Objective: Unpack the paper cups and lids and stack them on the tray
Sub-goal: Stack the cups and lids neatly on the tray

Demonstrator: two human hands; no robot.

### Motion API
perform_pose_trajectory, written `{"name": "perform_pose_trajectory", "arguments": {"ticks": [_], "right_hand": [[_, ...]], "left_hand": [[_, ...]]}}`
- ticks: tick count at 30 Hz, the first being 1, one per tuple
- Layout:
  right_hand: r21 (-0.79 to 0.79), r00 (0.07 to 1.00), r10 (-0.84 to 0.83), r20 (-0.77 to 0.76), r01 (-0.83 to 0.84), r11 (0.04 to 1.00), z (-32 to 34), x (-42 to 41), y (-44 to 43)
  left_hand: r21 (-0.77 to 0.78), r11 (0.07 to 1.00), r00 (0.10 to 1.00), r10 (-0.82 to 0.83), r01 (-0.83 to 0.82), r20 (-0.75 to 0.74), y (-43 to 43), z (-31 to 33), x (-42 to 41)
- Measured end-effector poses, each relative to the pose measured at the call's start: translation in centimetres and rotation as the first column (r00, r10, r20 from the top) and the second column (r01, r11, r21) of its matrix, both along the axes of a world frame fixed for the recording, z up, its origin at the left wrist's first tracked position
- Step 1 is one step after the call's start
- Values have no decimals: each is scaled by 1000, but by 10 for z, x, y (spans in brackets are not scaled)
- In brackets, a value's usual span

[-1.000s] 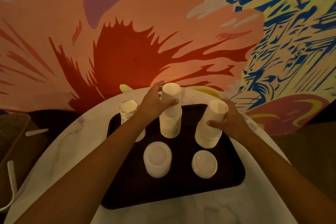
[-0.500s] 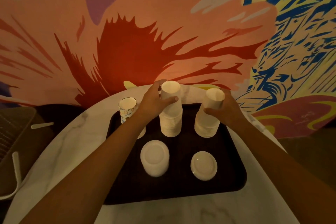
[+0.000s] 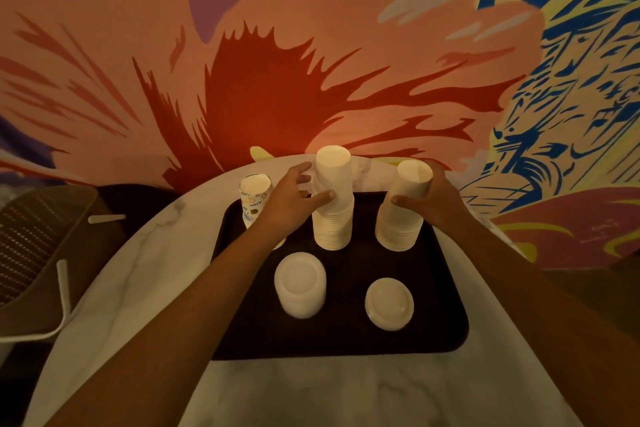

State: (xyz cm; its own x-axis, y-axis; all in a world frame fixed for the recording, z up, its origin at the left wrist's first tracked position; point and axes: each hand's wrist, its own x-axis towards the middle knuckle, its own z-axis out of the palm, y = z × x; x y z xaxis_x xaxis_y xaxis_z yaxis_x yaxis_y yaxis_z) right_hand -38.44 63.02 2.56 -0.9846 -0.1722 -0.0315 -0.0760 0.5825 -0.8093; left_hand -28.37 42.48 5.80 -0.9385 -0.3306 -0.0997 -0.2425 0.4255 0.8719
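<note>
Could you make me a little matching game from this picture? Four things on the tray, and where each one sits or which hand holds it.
Things:
1. printed cups
2. middle cups
3. right cups
4. tall lids

Places or states:
a. gripped by the right hand
b. front left of the tray, untouched
c. back left corner
d. gripped by the left hand

Pairs: 1-c, 2-d, 3-a, 4-b.

The tray (image 3: 433, 333) lies on the table (image 3: 346, 392). At its back stand the left cup stack (image 3: 254, 199), the middle cup stack (image 3: 332, 218) and the right cup stack (image 3: 401, 222). In front sit the left lid stack (image 3: 300, 284) and the right lid stack (image 3: 389, 303). A chair (image 3: 41, 246) stands left of the table.
</note>
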Motion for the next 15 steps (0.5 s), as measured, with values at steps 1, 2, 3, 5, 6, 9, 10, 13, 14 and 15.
{"name": "perform_pose_trajectory", "arguments": {"ticks": [1,2,3,5,6,9,10,13,14,15], "right_hand": [[-16,999,-26,-18,26,1000,1,3,1],[-36,997,-68,-46,67,997,2,6,2],[-52,991,-108,-81,104,993,4,13,3],[-74,976,-142,-163,131,989,2,30,8],[-64,974,-141,-178,132,989,-2,40,11],[62,987,-65,-148,75,995,-12,71,16],[121,990,-10,-139,27,992,-15,80,15],[165,989,136,-65,-123,978,-18,103,3],[148,984,174,-35,-168,975,-19,109,-3],[135,978,209,-12,-206,969,-21,114,-10]], "left_hand": [[-1,1000,1000,3,-3,2,0,-1,6],[-2,1000,1000,4,-4,5,0,-2,12],[-4,1000,1000,3,-3,12,-1,-3,20],[-15,1000,999,3,-3,40,-3,-9,37],[-18,1000,998,14,-13,61,-5,-13,46],[-18,997,988,75,-73,138,-12,-29,71],[-20,996,980,91,-89,175,-14,-35,77],[-4,993,952,115,-119,285,-18,-50,93],[24,991,943,121,-135,309,-19,-55,96],[58,986,936,127,-154,329,-20,-59,99]]}}
